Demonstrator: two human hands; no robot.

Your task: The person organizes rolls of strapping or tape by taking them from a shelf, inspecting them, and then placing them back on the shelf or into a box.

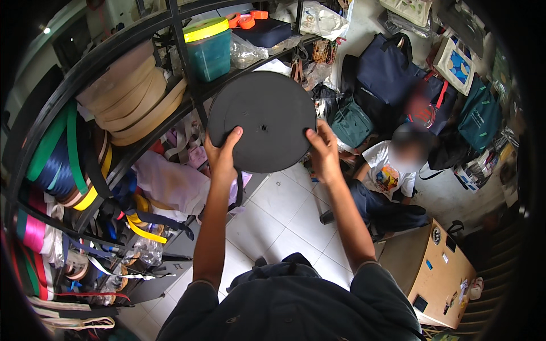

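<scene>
- Flat, round, matte-black disc [264, 105] was held up beside the black shelving [177, 28].
- Left hand [221, 154] gripped its lower-left edge, thumb on the flat face.
- Right hand [326, 154] gripped its right edge.

Left: black rack [178, 42], beige webbing coils [128, 96] on it; teal tub [209, 61] with yellow lid [206, 29], orange rolls [246, 22] just beside. Right: navy bag [382, 73]; below it, seated person [392, 182] in white T-shirt [407, 179]. Lower right: wooden table [438, 281]. White tiled floor [278, 199].

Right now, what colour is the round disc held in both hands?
The round disc is black to very dark grey, best seen in the head view.
</scene>
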